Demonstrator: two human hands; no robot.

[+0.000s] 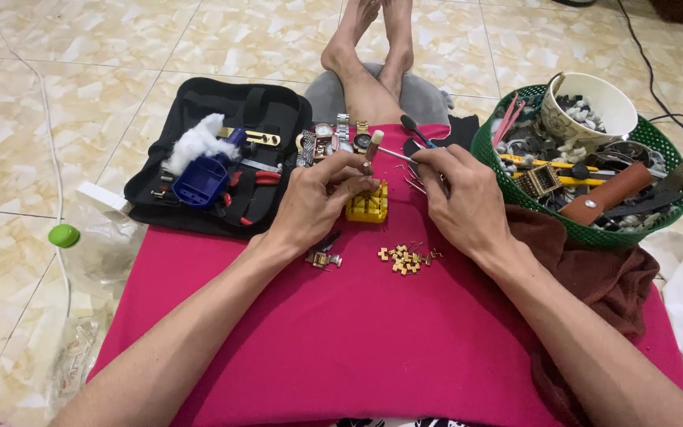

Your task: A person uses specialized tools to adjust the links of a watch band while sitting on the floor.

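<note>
A bright pink cloth [373, 340] covers the lap. Near its far edge, the left hand [318, 198] pinches a small hammer [372, 149] over a yellow plastic holder block [367, 207]; the right hand [456, 198] grips a thin metal pin tool [398, 154] beside loose gold links [406, 258].

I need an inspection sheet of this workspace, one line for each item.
Surface: pink cloth over the lap.
Job's things: yellow block; thin tool; gold links.
Clutter: black tool case; green basket full of parts; white cup; row of watches.
Grips: left hand at the block; right hand holds the tool.
Cables: black cable; white cord.
Surroundings: tiled floor.
</note>
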